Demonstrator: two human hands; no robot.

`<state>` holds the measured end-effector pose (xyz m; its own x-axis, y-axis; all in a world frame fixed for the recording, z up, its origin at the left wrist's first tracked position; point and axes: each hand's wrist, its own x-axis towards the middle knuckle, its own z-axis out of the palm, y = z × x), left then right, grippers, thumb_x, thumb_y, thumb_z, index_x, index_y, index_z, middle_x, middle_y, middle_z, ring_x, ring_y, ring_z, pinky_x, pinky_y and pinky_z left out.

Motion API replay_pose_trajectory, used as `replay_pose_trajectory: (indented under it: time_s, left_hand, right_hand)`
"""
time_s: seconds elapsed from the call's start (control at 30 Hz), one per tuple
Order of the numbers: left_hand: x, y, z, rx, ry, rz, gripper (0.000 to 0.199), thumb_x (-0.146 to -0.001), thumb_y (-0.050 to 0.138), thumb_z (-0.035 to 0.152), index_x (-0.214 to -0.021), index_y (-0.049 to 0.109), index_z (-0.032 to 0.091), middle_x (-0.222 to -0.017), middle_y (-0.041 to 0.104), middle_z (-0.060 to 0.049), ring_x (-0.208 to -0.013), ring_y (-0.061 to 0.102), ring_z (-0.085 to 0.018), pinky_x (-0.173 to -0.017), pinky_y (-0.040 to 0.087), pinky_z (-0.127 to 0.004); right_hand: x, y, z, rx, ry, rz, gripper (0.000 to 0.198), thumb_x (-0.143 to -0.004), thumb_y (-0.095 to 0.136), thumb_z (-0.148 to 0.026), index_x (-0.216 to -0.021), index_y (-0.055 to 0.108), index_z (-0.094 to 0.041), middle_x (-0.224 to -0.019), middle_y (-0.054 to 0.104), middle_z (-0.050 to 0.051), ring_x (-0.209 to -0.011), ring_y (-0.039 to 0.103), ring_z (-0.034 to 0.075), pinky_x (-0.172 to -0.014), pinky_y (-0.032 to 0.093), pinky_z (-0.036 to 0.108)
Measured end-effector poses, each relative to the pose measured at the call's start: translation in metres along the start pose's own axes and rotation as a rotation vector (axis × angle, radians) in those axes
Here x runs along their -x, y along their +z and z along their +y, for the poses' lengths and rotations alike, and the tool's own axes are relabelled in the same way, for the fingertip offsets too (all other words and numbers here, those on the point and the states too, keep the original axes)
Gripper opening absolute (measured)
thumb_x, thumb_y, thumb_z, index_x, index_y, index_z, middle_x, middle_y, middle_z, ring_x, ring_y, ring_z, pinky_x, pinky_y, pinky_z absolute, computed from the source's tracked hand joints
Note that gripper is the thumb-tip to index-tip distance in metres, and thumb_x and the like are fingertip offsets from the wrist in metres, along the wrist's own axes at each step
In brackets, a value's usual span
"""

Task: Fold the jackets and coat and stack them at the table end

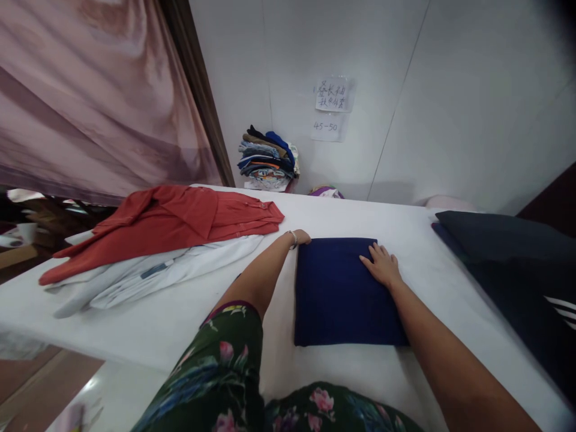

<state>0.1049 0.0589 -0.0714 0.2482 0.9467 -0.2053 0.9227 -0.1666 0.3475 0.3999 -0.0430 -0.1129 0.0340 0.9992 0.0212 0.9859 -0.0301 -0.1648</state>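
Note:
A dark navy garment lies on the white table in front of me, folded into a neat, nearly square block. At its far left corner is my left hand, fingers curled in on the cloth and partly hidden; a bracelet circles that wrist. Over the far right part of the block, my right hand rests palm down with its fingers spread on the fabric. The kind of garment does not show in this folded state.
On the left of the white table lie a red long-sleeved garment and pale garments. Dark garments spread along the right. Beyond the far edge stands a stack of folded clothes, beneath a wall with paper signs.

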Motion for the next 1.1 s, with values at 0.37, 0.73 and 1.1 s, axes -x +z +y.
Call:
replay_pose_trajectory:
  time_s: [0.37,0.73,1.1]
  left_hand:
    - [0.005,-0.001,-0.008,-0.262,-0.127,-0.039,0.075,-0.078,0.03,0.075,-0.101,0.071,0.016,-0.12,0.062,-0.016,-0.116,0.052,-0.031,-0.095,0.039,-0.04]
    - [0.023,-0.001,0.002,-0.314,-0.218,0.19,0.069,-0.085,0.028,0.067,-0.116,0.061,0.014,-0.124,0.055,-0.019,-0.114,0.05,-0.03,-0.093,0.04,-0.041]
    - [0.092,0.066,0.064,-0.19,0.201,0.052,0.088,-0.078,0.023,0.077,-0.142,0.035,0.018,-0.152,0.025,-0.012,-0.14,0.016,-0.031,-0.113,0.006,-0.053]
  right_hand:
    - [0.001,0.002,0.001,-0.003,-0.006,0.03,0.066,-0.089,0.028,-0.058,-0.142,0.035,-0.018,-0.153,0.023,0.005,-0.14,0.016,0.025,-0.11,0.017,0.052]
    - [0.005,-0.006,-0.007,0.003,0.007,0.026,0.064,-0.09,0.028,-0.056,-0.141,0.035,-0.018,-0.153,0.023,0.006,-0.14,0.015,0.026,-0.11,0.016,0.052]
    - [0.003,-0.007,-0.01,0.017,0.006,-0.021,0.065,-0.09,0.026,-0.056,-0.142,0.033,-0.018,-0.154,0.02,0.009,-0.14,0.013,0.028,-0.109,0.015,0.055]
